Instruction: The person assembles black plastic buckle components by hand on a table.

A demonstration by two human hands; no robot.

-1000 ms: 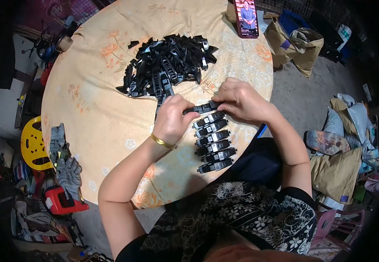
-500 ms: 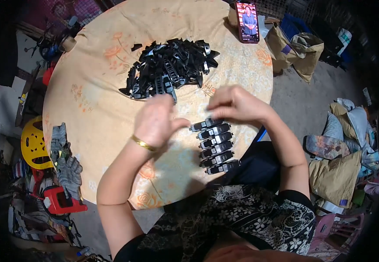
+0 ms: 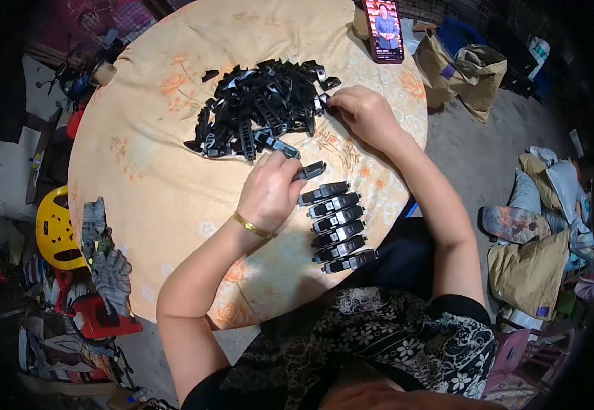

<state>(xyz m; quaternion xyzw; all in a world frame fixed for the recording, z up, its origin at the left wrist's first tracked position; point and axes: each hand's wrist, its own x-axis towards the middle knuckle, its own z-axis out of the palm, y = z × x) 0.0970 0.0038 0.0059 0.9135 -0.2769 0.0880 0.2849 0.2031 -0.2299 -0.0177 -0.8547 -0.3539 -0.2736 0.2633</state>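
A heap of small black plastic parts (image 3: 263, 102) lies in the middle of the round table. My left hand (image 3: 267, 188) is closed on a black plastic part (image 3: 311, 170) just in front of the heap. Its far end sticks out past my fingers. Beyond those fingertips another long black part (image 3: 280, 145) lies at the heap's near edge. My right hand (image 3: 367, 115) reaches to the heap's right side, thumb and fingers pinched at a small black piece with a shiny face (image 3: 321, 103). Nearer me, several assembled-looking black parts (image 3: 339, 231) lie side by side in a neat column.
The table wears a pale floral cloth (image 3: 153, 137). A phone (image 3: 386, 34) stands upright at the far right edge. Grey gloves (image 3: 109, 273) hang over the left edge, beside a yellow plastic seat (image 3: 54, 229). Paper sacks (image 3: 526, 273) and bags stand on the floor at right.
My right hand has gone from the column's far end out to the heap's right side. My left hand has shifted right and now grips a black part. The column's top part shows uncovered.
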